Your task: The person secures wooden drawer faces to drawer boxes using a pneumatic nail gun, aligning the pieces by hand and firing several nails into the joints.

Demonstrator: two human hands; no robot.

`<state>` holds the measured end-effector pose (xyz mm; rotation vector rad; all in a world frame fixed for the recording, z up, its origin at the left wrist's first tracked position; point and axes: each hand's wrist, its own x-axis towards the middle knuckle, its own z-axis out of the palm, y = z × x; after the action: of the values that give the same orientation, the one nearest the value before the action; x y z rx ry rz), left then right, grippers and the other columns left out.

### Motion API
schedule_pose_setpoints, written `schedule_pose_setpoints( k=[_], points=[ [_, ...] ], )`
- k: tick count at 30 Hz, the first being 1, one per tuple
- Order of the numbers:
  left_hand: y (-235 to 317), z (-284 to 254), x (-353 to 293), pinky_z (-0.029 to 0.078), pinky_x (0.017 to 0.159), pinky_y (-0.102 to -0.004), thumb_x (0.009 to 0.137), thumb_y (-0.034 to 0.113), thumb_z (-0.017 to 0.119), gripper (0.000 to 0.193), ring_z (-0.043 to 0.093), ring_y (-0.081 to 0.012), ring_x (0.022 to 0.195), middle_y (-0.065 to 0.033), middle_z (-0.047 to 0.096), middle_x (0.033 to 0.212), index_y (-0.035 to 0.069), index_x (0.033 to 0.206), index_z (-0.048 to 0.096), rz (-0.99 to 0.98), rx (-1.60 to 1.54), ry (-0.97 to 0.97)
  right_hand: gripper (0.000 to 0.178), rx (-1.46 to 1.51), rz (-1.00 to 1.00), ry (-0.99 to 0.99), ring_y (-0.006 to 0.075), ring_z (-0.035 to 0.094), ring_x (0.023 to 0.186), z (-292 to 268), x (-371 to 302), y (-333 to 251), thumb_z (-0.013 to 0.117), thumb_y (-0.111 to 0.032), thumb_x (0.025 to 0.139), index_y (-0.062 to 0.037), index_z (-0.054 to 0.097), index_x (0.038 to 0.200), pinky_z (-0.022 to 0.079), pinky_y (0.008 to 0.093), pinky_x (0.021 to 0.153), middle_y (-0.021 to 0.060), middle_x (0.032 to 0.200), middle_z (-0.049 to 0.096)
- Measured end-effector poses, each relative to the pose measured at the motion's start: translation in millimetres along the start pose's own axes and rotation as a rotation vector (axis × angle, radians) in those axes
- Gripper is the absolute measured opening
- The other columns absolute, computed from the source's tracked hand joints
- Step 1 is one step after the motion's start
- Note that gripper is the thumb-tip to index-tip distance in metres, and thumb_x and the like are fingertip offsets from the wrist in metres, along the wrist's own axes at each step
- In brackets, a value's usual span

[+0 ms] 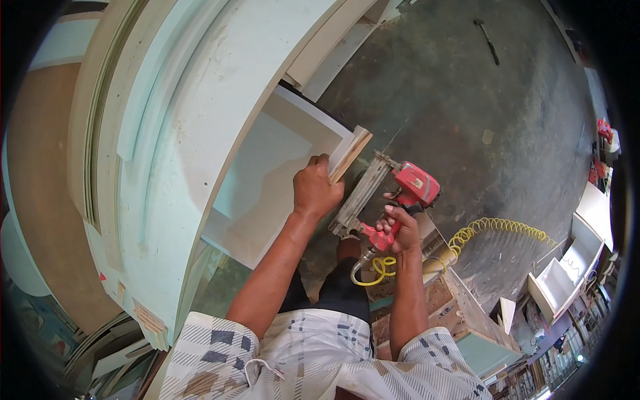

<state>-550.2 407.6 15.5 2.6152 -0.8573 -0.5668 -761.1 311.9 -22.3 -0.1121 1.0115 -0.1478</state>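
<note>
My right hand (400, 230) is wrapped round the handle of a red pneumatic nail gun (417, 185). Its long grey magazine (363, 193) points toward my left hand, with a gap between the two. At the bottom of the grip, a fitting joins the gun to a coiled yellow air hose (380, 268). My left hand (317, 189) is closed over a short wooden strip (353, 152) at the edge of a white panel (260, 163). Some of its fingertips are hidden behind the strip. The panel leans out beside a large white board.
The large white board (227, 87) and stacked boards (107, 120) fill the left. A hammer (488, 43) lies on the concrete floor (453, 87). The hose (500, 225) trails right past a wooden box (460, 307). White drawer-like boxes (557, 283) stand at the far right.
</note>
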Motion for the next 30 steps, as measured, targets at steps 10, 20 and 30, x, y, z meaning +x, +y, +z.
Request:
schedule_pose_setpoints(
  k=[10,20,30],
  points=[
    [2,-2,1,0.056,0.075,-0.0492,0.072,0.018,0.073,0.037,0.069,-0.0428,0.083,-0.0208,0.07,0.093,0.0,0.104,0.067,0.0,0.012,0.031,0.04,0.037,0.106,-0.132,0.0123,0.049,0.05,10,14,5,0.064,-0.004,0.088,-0.0009,0.058,0.128,0.049,0.0349,0.062,-0.0015,0.061,0.046],
    [-3,-1,1,0.057,0.072,-0.0502,0.068,0.017,0.072,0.047,0.068,-0.0435,0.081,-0.0211,0.067,0.096,-0.002,0.11,0.063,0.034,0.007,0.011,0.042,0.037,0.047,-0.142,0.0123,0.049,0.048,13,10,7,0.065,-0.004,0.088,0.0002,0.057,0.129,0.049,0.0337,0.059,-0.0018,0.059,0.047],
    [-6,0,-1,0.058,0.07,-0.0494,0.068,0.018,0.072,0.05,0.069,-0.0426,0.079,-0.0211,0.067,0.096,-0.002,0.113,0.062,0.05,-0.001,0.033,0.039,0.1,0.034,-0.086,0.0132,0.051,0.048,16,10,16,0.065,-0.002,0.087,0.0018,0.059,0.126,0.049,0.0343,0.058,-0.0015,0.059,0.048]
  ],
)
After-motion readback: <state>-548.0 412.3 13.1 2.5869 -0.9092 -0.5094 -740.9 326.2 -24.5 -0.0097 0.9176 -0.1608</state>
